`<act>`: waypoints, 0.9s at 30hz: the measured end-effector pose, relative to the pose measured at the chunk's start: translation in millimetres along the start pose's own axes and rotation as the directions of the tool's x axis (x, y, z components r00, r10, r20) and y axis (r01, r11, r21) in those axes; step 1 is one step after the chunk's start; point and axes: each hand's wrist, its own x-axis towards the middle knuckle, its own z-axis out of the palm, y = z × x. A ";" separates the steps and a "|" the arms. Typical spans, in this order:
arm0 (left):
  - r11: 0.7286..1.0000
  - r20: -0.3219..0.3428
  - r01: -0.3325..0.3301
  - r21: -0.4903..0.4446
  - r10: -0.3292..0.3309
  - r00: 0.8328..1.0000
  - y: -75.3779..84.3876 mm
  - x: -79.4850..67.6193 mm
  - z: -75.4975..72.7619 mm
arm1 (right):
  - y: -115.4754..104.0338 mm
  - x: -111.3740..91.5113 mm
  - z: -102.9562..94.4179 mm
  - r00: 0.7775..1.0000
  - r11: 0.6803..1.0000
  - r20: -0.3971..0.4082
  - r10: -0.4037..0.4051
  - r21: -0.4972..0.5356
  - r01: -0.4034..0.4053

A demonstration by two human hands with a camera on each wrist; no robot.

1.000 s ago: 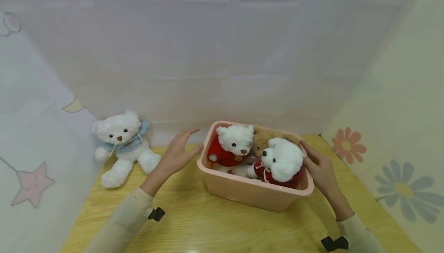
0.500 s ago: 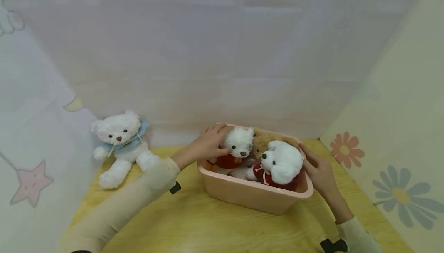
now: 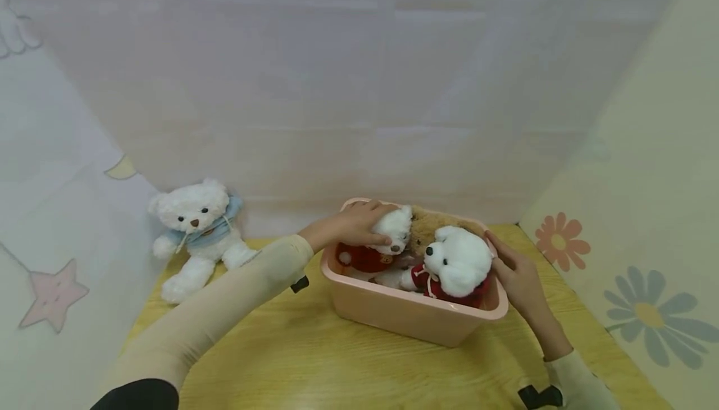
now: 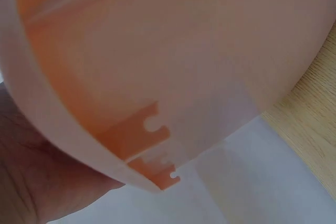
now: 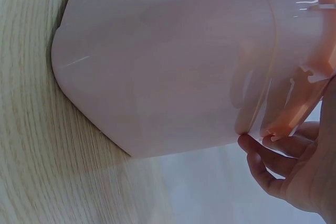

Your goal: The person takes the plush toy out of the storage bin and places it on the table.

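Note:
A pink plastic bin (image 3: 393,319) stands on the wooden table, holding several plush toys. Inside at its left lies a white teddy bear (image 3: 400,223) in red clothes. My left hand (image 3: 356,226) reaches over the rim and grips this bear's head, thumb across the face and fingers over the top; they hide part of it. In the left wrist view the bin's rim (image 4: 58,124) covers much of that hand. At the bin's right end my right hand (image 3: 519,279) holds the rim, and the right wrist view has its bent fingers (image 5: 270,163) against the outer wall.
A white floppy-eared plush dog (image 3: 463,260) in dark red and a brown plush toy (image 3: 429,226) share the bin. Left on the table (image 3: 292,360) sits a white teddy bear (image 3: 196,229) in a blue hoodie. Printed cloth walls (image 3: 359,85) surround the table.
My left hand has moved right, from beside the bin to over its rim and onto the red-clothed bear's head. The right hand stays at the bin's right end.

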 end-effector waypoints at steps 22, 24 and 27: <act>0.987 -0.133 -0.133 -0.091 0.121 0.984 -3.0 -22.4 -4.7 | 3.9 2.5 3.0 0.999 0.998 0.028 -0.046 0.051 0.044; 0.989 -0.140 -0.132 -0.065 0.122 0.983 3.2 -23.5 -6.7 | 3.1 1.4 4.1 0.999 0.998 0.019 -0.039 0.053 0.038; 0.992 -0.163 -0.124 -0.021 0.119 0.979 10.7 -24.1 -13.0 | 0.4 1.0 6.8 0.999 0.997 0.000 -0.043 0.057 0.043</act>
